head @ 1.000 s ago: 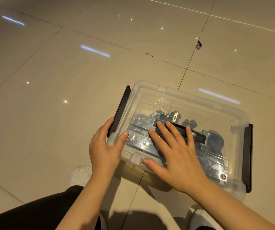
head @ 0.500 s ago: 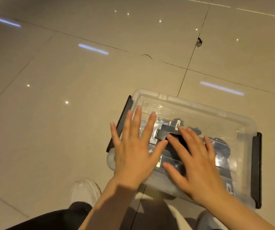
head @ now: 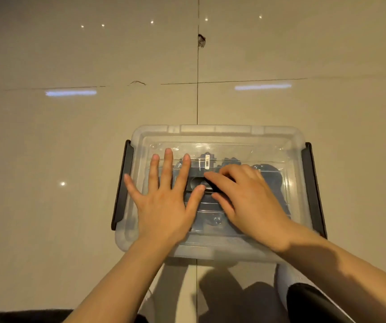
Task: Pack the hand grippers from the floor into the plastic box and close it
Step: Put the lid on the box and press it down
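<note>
The clear plastic box (head: 210, 130) stands on the floor with its transparent lid (head: 245, 145) laid on top. Through the lid I see the blue-grey hand grippers (head: 268, 173) lying inside. Black latches sit at the left end (head: 122, 187) and the right end (head: 313, 187), both swung outward. My left hand (head: 164, 201) presses flat on the left half of the lid, fingers spread. My right hand (head: 250, 197) lies on the middle of the lid, its index finger and thumb curled round the black lid handle (head: 196, 183).
Glossy beige floor tiles surround the box, with a grout line running under its middle and a chipped spot (head: 201, 40) farther away. A white shoe (head: 282, 283) and a black trouser leg (head: 310, 304) sit just below the box.
My left hand left the left latch and now lies flat on the lid. My right hand's fingers went from flat to curled at the lid handle. The box now sits square in view.
</note>
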A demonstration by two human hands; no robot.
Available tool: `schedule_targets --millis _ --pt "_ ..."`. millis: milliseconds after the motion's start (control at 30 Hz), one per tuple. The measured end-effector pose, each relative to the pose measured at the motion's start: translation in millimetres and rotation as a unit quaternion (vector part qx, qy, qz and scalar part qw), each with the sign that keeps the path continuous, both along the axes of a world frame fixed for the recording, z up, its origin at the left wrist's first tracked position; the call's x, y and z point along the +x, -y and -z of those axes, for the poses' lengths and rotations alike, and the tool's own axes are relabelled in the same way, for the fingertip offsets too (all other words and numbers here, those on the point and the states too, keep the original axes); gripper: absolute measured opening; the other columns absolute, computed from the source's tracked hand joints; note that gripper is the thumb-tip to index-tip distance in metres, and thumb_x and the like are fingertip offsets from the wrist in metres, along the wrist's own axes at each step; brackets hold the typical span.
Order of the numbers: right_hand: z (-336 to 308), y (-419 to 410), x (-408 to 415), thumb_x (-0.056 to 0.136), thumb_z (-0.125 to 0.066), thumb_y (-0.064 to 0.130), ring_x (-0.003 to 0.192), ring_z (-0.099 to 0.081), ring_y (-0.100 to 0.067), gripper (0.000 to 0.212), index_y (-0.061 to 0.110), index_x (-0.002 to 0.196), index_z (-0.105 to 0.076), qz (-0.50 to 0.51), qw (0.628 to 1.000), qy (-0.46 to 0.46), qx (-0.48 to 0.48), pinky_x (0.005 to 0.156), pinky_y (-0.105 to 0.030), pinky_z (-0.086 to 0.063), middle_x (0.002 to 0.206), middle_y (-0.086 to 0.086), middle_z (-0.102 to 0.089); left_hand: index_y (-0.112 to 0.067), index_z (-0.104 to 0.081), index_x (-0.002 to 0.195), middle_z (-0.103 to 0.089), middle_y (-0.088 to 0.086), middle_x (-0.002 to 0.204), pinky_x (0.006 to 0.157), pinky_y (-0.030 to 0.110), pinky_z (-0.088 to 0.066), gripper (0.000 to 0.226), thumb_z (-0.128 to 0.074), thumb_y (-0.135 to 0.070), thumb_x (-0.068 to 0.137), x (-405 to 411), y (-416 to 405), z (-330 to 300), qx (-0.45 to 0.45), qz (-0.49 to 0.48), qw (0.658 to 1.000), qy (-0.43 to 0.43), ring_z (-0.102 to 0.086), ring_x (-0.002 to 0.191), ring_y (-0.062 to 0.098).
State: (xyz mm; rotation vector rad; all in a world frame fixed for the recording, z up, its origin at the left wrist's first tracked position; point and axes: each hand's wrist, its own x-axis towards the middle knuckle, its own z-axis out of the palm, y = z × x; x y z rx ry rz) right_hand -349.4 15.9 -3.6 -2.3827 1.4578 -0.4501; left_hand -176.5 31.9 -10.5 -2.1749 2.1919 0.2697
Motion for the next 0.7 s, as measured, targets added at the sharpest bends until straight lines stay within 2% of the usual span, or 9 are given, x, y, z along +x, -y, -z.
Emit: schedule_targets --millis 100,233,333,400,500,600,700 --pt "-3 -6 6 0.078 -0.073 0.013 0.081 -0.054 -0.031 0.037 0.013 0.113 -0.063 0.020 1.000 -0.016 -0.010 0.071 -0.041 -0.049 0.089 -0.011 -0.057 -0.047 0.019 0.140 0.023 -0.008 0.153 0.104 0.064 0.017 0.064 0.010 -0.070 0.081 0 1 -2 0.008 0.004 1.000 -0.009 0.019 0.142 0.015" --pt "-17 -20 17 0.071 -0.071 0.002 0.078 -0.055 -0.036 0.043 0.006 0.113 -0.060 0.049 0.989 -0.128 -0.054 0.064 -0.038 -0.042 0.088 -0.019 -0.057 -0.043 0.015 0.143 0.020 -0.005 0.156 0.104 0.067 0.015 0.072 0.002 -0.076 0.081 0 -1 -9 0.021 0.043 0.999 -0.005 0.020 0.143 0.017" --pt "-30 -46 21 0.091 -0.051 0.013 0.096 -0.047 -0.031 0.039 0.013 0.130 -0.045 0.087 0.979 -0.180 -0.033 0.071 -0.033 -0.026 0.108 -0.016 -0.049 -0.041 0.012 0.145 0.019 -0.005 0.156 0.104 0.067 0.014 0.081 -0.004 -0.079 0.076 3 -8 -12 0.021 0.118 0.993 -0.001 0.019 0.143 0.018" --pt "-39 -77 21 0.096 -0.046 0.019 0.100 -0.044 -0.028 0.037 0.017 0.132 -0.041 0.138 0.973 -0.182 0.004 0.071 -0.031 -0.024 0.111 -0.013 -0.045 -0.041 0.012 0.145 0.019 -0.005 0.156 0.103 0.067 0.015 0.085 -0.006 -0.082 0.073 5 -18 -13 0.017 0.181 0.983 -0.005 0.019 0.143 0.018" --pt "-49 -136 25 0.095 -0.048 0.024 0.101 -0.044 -0.028 0.038 0.017 0.133 -0.043 0.220 0.962 -0.155 0.051 0.070 -0.030 -0.026 0.111 -0.013 -0.045 -0.041 0.014 0.144 0.024 -0.005 0.155 0.103 0.066 0.016 0.094 -0.006 -0.088 0.066 1 -40 -17 0.034 0.298 0.954 -0.001 0.021 0.142 0.018" --pt "-47 -198 30 0.097 -0.047 0.025 0.105 -0.044 -0.028 0.041 0.022 0.137 -0.040 0.321 0.934 -0.127 0.090 0.073 -0.028 -0.029 0.115 -0.012 -0.046 -0.042 0.017 0.143 0.024 -0.006 0.154 0.106 0.066 0.014 0.105 -0.002 -0.096 0.056 -6 -66 -18 0.044 0.422 0.906 0.004 0.019 0.143 0.018" --pt "-41 -255 36 0.097 -0.048 0.026 0.106 -0.045 -0.027 0.044 0.026 0.139 -0.039 0.410 0.901 -0.091 0.109 0.080 -0.031 -0.036 0.117 -0.011 -0.047 -0.042 0.018 0.142 0.019 -0.006 0.156 0.107 0.065 0.012 0.105 0.003 -0.094 0.053 -13 -102 -17 0.037 0.510 0.859 0.007 0.018 0.143 0.019"
